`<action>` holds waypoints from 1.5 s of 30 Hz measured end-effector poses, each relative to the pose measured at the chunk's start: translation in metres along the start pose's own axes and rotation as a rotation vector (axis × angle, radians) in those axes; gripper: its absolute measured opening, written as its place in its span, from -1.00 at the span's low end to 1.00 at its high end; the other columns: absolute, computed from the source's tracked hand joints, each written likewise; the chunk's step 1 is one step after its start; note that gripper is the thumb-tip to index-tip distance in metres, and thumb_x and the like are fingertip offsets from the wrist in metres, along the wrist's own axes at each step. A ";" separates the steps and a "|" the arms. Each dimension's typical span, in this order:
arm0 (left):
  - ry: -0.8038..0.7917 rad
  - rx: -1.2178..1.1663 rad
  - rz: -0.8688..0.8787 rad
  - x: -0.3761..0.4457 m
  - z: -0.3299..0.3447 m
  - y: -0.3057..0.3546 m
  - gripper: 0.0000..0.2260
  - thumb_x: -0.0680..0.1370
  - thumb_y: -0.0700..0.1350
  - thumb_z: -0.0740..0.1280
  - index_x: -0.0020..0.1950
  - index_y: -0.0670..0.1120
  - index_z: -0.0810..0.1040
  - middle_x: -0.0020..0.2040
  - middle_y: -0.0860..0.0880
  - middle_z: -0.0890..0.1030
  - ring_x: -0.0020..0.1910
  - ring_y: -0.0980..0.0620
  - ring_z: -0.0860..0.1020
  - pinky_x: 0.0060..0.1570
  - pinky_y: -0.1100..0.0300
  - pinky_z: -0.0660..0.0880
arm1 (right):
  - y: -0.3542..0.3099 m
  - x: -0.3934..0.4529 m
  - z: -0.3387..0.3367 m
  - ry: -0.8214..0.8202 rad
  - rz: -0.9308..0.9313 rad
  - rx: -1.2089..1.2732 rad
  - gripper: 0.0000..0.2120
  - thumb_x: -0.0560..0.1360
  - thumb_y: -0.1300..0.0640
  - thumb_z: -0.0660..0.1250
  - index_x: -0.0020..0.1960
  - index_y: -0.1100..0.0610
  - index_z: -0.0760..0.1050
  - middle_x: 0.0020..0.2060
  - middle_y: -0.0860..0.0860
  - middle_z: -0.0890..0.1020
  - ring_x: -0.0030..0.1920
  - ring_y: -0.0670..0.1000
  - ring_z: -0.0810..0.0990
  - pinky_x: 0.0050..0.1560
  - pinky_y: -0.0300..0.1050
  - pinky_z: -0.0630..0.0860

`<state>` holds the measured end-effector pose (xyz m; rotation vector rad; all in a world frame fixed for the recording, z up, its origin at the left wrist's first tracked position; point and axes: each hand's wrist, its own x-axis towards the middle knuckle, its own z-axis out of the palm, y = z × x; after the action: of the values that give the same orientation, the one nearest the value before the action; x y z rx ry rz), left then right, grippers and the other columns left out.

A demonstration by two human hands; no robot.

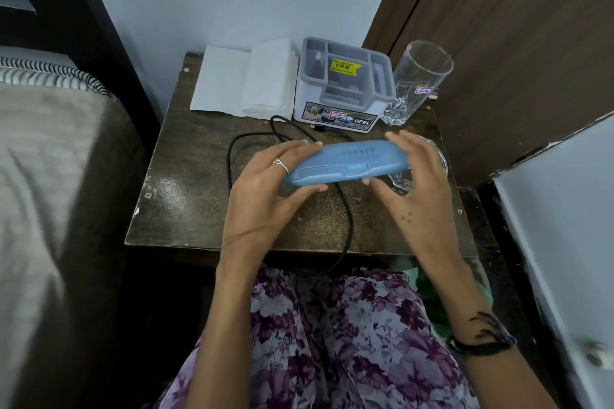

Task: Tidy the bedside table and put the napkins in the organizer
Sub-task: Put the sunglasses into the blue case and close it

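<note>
A long blue plastic case (345,161) is held level above the middle of the dark wooden bedside table (186,196). My left hand (265,199) grips its left end, thumb under and fingers over. My right hand (415,189) holds its right end the same way. White napkins (246,83) lie in a loose stack at the table's back left. To their right stands the grey and white organizer (345,86) with several open compartments and a yellow price sticker.
A tall clear glass (415,83) stands right of the organizer, and another glass piece (432,163) lies partly hidden behind my right hand. A black cable (232,156) loops across the table and off its front edge. A bed (50,159) is at left, a wooden door at right.
</note>
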<state>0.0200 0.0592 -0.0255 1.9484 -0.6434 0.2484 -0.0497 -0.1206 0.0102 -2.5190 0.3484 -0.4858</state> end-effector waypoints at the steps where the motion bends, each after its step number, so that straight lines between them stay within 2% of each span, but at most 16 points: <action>1: 0.042 0.008 0.009 0.000 0.000 0.003 -0.57 0.38 0.01 0.43 0.24 0.05 0.50 0.19 0.05 0.55 0.18 0.10 0.48 0.25 0.34 0.35 | -0.006 0.001 0.001 0.044 0.093 0.115 -0.38 0.42 0.11 0.43 0.41 -0.01 0.27 0.35 -0.05 0.35 0.34 -0.12 0.34 0.36 -0.11 0.30; 4: 0.147 0.075 0.040 -0.001 -0.001 0.009 -0.59 0.42 -0.08 0.43 0.26 -0.01 0.50 0.22 -0.04 0.53 0.21 0.07 0.46 0.26 0.37 0.34 | -0.027 0.002 0.005 0.115 0.408 0.602 -0.42 0.52 0.12 0.33 0.45 -0.02 0.17 0.29 -0.06 0.42 0.21 -0.13 0.50 0.31 -0.03 0.43; 7: 0.229 0.188 0.100 -0.002 0.001 0.011 -0.58 0.42 -0.21 0.45 0.26 -0.04 0.50 0.20 -0.13 0.53 0.20 -0.02 0.45 0.24 0.37 0.31 | -0.046 0.006 0.018 0.067 0.597 1.104 -0.58 0.56 0.09 0.23 0.39 0.07 0.26 0.22 0.09 0.54 0.10 0.02 0.62 0.13 -0.04 0.57; 9: 0.265 0.211 0.118 -0.002 0.003 0.010 -0.60 0.43 -0.25 0.44 0.23 -0.03 0.49 0.19 -0.18 0.53 0.21 -0.05 0.43 0.24 0.39 0.29 | -0.060 0.011 0.030 0.045 0.647 1.260 -0.59 0.54 0.10 0.26 0.36 0.14 0.29 0.21 0.16 0.55 0.09 0.09 0.63 0.03 -0.06 0.61; 12: 0.291 0.154 0.099 -0.002 0.004 0.008 -0.66 0.46 -0.24 0.41 0.19 -0.02 0.49 0.21 -0.20 0.49 0.26 -0.05 0.41 0.24 0.43 0.27 | -0.078 0.021 0.048 0.036 0.700 1.348 -0.49 0.48 0.16 0.37 0.36 0.21 0.28 0.17 0.18 0.59 0.14 0.14 0.61 0.04 -0.02 0.60; 17: 0.196 0.010 0.086 -0.001 -0.003 0.004 -0.69 0.46 -0.10 0.37 0.19 -0.04 0.48 0.29 -0.11 0.38 0.35 0.01 0.33 0.34 0.38 0.22 | -0.101 0.038 0.057 0.045 0.731 1.361 -0.46 0.43 0.27 0.40 0.32 0.16 0.25 0.06 0.14 0.62 0.09 0.09 0.62 0.15 0.01 0.52; 22: 0.345 -0.078 -0.152 0.001 -0.017 0.000 -0.54 0.39 -0.09 0.43 0.26 -0.09 0.45 0.26 -0.07 0.35 0.29 0.23 0.33 0.27 0.44 0.25 | -0.119 0.051 0.077 -0.048 0.664 1.344 -0.49 0.41 0.30 0.42 0.30 0.20 0.32 0.04 0.17 0.62 -0.05 0.06 0.62 0.01 -0.05 0.55; 27: 0.416 -0.154 -0.386 -0.008 -0.039 -0.030 -0.37 0.31 0.00 0.49 0.31 0.00 0.33 0.23 -0.03 0.45 0.19 0.06 0.47 0.16 0.06 0.49 | -0.130 0.053 0.112 -0.169 0.704 1.267 -0.52 0.38 0.25 0.44 0.25 0.18 0.37 -0.04 0.13 0.64 -0.06 0.06 0.63 -0.11 -0.16 0.57; 29: 0.440 -0.123 -0.435 -0.013 -0.045 -0.038 -0.34 0.29 -0.06 0.49 0.33 -0.05 0.31 0.18 0.02 0.42 0.14 0.09 0.48 0.10 0.14 0.51 | -0.134 0.048 0.127 -0.220 0.707 1.199 -0.48 0.36 0.22 0.47 0.26 0.15 0.35 -0.11 0.04 0.65 -0.11 0.01 0.64 -0.16 -0.20 0.57; 31: 0.473 -0.090 -0.462 -0.017 -0.050 -0.044 -0.32 0.28 -0.09 0.48 0.35 -0.08 0.30 0.10 0.12 0.37 0.06 0.19 0.45 0.06 0.39 0.44 | -0.135 0.042 0.142 -0.256 0.674 1.154 -0.45 0.33 0.17 0.50 0.24 0.16 0.36 -0.08 0.06 0.67 -0.07 0.03 0.66 -0.07 -0.09 0.60; 33: 0.485 -0.052 -0.481 -0.018 -0.052 -0.047 -0.30 0.29 -0.12 0.49 0.37 -0.11 0.29 0.09 0.08 0.34 0.01 0.18 0.41 -0.04 0.56 0.34 | -0.134 0.039 0.151 -0.257 0.640 1.124 -0.47 0.33 0.15 0.51 0.22 0.18 0.38 -0.08 0.07 0.67 -0.06 0.00 0.66 -0.02 -0.06 0.60; 35: 0.490 -0.033 -0.525 -0.018 -0.051 -0.047 -0.30 0.32 -0.19 0.52 0.38 -0.13 0.28 0.11 0.02 0.32 0.02 0.18 0.38 -0.10 0.62 0.29 | -0.132 0.038 0.156 -0.242 0.606 1.050 -0.56 0.36 0.13 0.49 0.16 0.17 0.42 -0.11 0.03 0.66 -0.10 -0.06 0.65 -0.07 -0.13 0.60; 37: 0.504 -0.017 -0.552 -0.018 -0.049 -0.045 -0.32 0.34 -0.22 0.50 0.38 -0.12 0.28 0.11 0.03 0.30 0.05 0.15 0.37 -0.12 0.63 0.29 | -0.131 0.038 0.160 -0.223 0.551 0.928 -0.62 0.34 0.06 0.50 0.08 0.11 0.46 -0.11 0.02 0.66 -0.10 -0.05 0.65 -0.06 -0.08 0.61; 39: 0.506 0.029 -0.552 -0.019 -0.047 -0.044 -0.33 0.35 -0.19 0.50 0.39 -0.12 0.28 0.11 0.03 0.29 0.13 0.04 0.38 -0.15 0.57 0.30 | -0.132 0.036 0.162 -0.203 0.485 0.800 -0.66 0.30 -0.04 0.48 0.01 0.04 0.50 -0.11 0.00 0.66 -0.09 -0.02 0.65 -0.04 0.06 0.61; 41: 0.491 0.054 -0.578 -0.019 -0.047 -0.046 -0.32 0.35 -0.16 0.50 0.39 -0.10 0.28 0.11 0.01 0.30 0.18 -0.04 0.40 -0.13 0.47 0.31 | -0.132 0.035 0.160 -0.197 0.434 0.711 -0.69 0.32 -0.07 0.46 -0.02 0.03 0.51 -0.13 -0.02 0.64 -0.10 -0.03 0.63 -0.06 0.07 0.61; 45: 0.450 0.086 -0.609 -0.019 -0.045 -0.045 -0.30 0.35 -0.09 0.50 0.41 -0.11 0.26 0.25 -0.14 0.35 0.22 -0.13 0.40 0.11 -0.01 0.47 | -0.129 0.034 0.154 -0.192 0.372 0.595 -0.69 0.38 -0.06 0.43 0.04 0.07 0.51 -0.14 -0.04 0.63 -0.11 -0.05 0.62 -0.12 0.02 0.60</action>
<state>0.0333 0.1203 -0.0478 1.9808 0.2604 0.3164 0.0624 0.0452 -0.0300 -1.8498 0.4997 -0.1616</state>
